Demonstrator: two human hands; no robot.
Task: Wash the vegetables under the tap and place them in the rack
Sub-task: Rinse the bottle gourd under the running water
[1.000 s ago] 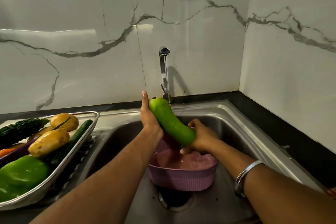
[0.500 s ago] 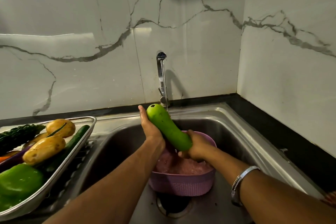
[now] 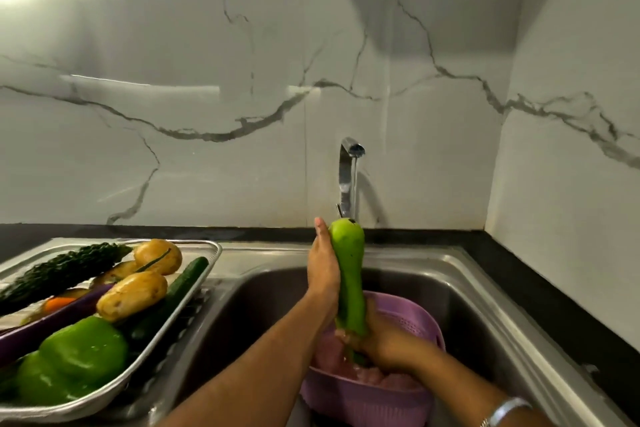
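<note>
I see the gourd (image 3: 349, 274) standing nearly upright under the running tap (image 3: 350, 177), over the purple colander (image 3: 398, 388) in the sink (image 3: 485, 291). My right hand (image 3: 384, 340) grips its lower end with curled fingers — my left hand (image 3: 323, 267) lies flat against its side, fingers straight.

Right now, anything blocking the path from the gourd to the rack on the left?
Nothing stands in the air between them, but the rack is already crowded: potatoes, a cucumber, a green pepper and a bitter gourd fill it. The gourd, held by the right hand with the left hand flat against it, would likely land on top of them.
</note>
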